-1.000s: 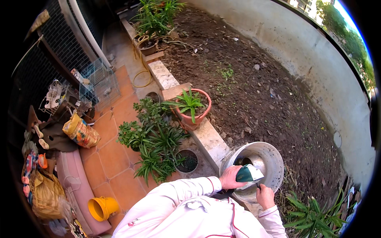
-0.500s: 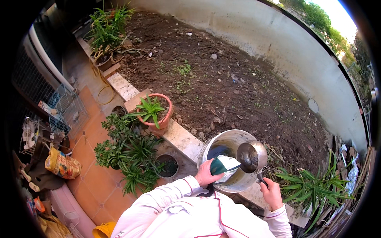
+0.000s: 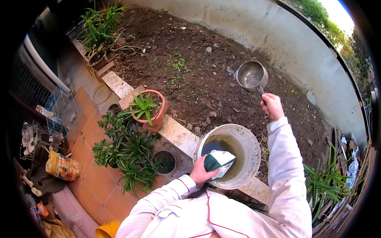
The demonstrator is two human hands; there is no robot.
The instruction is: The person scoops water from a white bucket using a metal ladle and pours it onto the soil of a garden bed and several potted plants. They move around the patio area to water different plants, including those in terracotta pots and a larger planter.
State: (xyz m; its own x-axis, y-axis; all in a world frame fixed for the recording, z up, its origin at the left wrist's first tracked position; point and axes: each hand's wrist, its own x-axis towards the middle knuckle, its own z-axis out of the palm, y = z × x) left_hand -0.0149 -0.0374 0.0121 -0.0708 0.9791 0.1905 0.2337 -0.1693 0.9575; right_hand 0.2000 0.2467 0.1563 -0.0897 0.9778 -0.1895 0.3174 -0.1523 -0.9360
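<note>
My right hand [image 3: 273, 106] is closed around the dark handle of a metal saucepan [image 3: 251, 75], held out over the soil with its mouth facing me. I cannot make out anything inside the pan. In my left hand [image 3: 201, 173] is a green and white packet [image 3: 222, 162], gripped above the near rim of a large whitish bucket [image 3: 256, 152]. Murky water [image 3: 234, 148] stands in the bucket, and the packet hides part of it.
A soil bed [image 3: 222, 89] stretches to a pale wall [image 3: 285, 43]. Along its stone edging [image 3: 178, 135] stands a terracotta pot [image 3: 159, 117] with a green plant. Leafy plants [image 3: 133, 152] grow to the left, beside orange floor tiles [image 3: 93, 184] and a patterned bag [image 3: 63, 166].
My right hand has lifted the saucepan from above the bucket and swung it away over the soil. My left hand keeps the packet over the bucket, slightly lower.
</note>
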